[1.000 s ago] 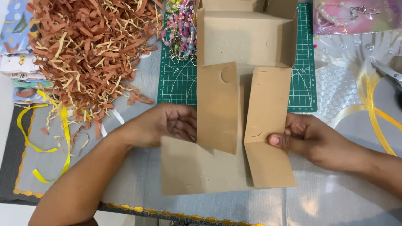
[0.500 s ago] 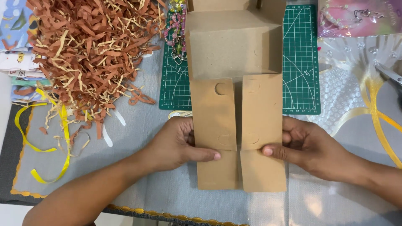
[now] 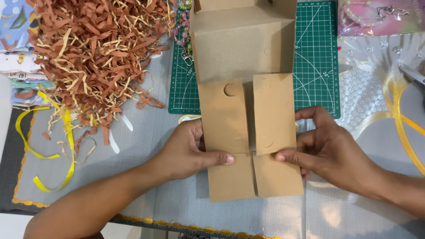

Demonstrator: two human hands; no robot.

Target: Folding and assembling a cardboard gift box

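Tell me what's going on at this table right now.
A person is folding a flat brown cardboard box blank over a green cutting mat. The left hand presses its thumb on the left flap at its crease, and the right hand does the same on the right flap, so both flaps lie folded inward, side by side. A heap of brown paper shred and a yellow ribbon lie to the left.

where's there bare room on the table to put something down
Bare grey cloth lies between the yellow ribbon and the left hand, and below the cardboard box near the front edge. The paper shred pile, cutting mat and bubble wrap are crowded.
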